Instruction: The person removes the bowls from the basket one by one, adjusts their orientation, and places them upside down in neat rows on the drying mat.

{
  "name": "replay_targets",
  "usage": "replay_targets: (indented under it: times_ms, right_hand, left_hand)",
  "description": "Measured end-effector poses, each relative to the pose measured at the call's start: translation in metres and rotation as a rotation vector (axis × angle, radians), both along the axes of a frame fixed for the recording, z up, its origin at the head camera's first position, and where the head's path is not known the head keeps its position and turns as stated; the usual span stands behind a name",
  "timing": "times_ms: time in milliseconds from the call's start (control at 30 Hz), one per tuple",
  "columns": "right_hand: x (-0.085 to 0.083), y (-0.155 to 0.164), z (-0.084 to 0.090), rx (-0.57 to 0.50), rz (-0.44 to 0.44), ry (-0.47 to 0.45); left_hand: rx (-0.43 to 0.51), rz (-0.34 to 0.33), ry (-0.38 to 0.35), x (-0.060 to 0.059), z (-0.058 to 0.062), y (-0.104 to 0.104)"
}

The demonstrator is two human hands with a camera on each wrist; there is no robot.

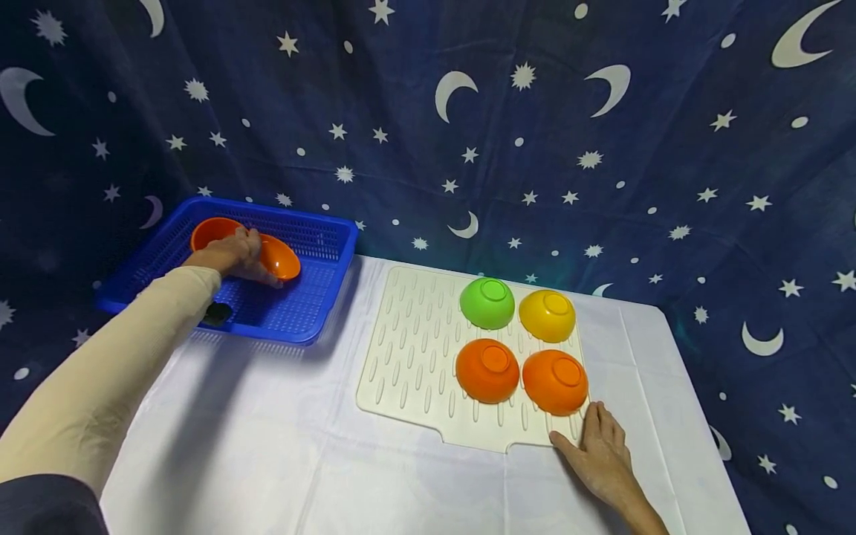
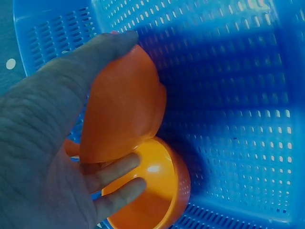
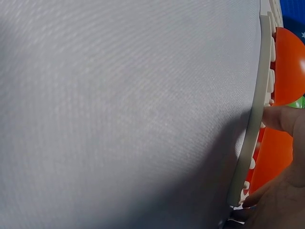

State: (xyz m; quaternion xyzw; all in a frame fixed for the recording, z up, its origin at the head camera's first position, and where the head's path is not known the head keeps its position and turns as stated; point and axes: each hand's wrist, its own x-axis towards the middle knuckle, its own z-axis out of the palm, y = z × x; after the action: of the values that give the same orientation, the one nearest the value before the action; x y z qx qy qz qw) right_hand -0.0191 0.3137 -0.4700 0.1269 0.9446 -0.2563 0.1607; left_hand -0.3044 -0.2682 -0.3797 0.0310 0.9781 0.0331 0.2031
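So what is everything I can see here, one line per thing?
Orange bowls in the basket: two, orange, inside the blue basket at the far left; one is gripped by the left hand, the other lies beside it.
Blue basket: one, blue perforated plastic, on the table's far left corner.
Drying mat: one, cream with ridges, middle of the table.
Bowls on the mat: four, upside down in a square; green and yellow at the back, two orange in front.
Tablecloth: one, white, over the table.
Backdrop: one, dark blue with moons and stars.
Left hand: holds an orange bowl in the basket.
Right hand: rests flat at the mat's near right corner.
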Motion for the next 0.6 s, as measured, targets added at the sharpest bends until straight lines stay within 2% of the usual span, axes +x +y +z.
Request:
replay_targets:
  times_ms: [200, 333, 467, 600]
  right_hand:
    - [0.001, 0.001, 0.000, -0.002, -0.001, -0.002]
    - [0.001, 0.002, 0.001, 0.007, 0.002, -0.005]
    - [0.001, 0.003, 0.000, 0.000, -0.003, -0.005]
    - [0.001, 0.003, -0.001, -0.005, -0.004, -0.001]
  left_hand:
    - [0.051, 0.018, 0.014, 0.002, 0.006, 0.000]
    - [0.143, 0.018, 0.061, 0.005, 0.010, -0.003]
    - [0.319, 0.026, 0.106, 0.011, 0.010, -0.005]
    - [0.517, 0.041, 0.143, 0.023, 0.008, -0.004]
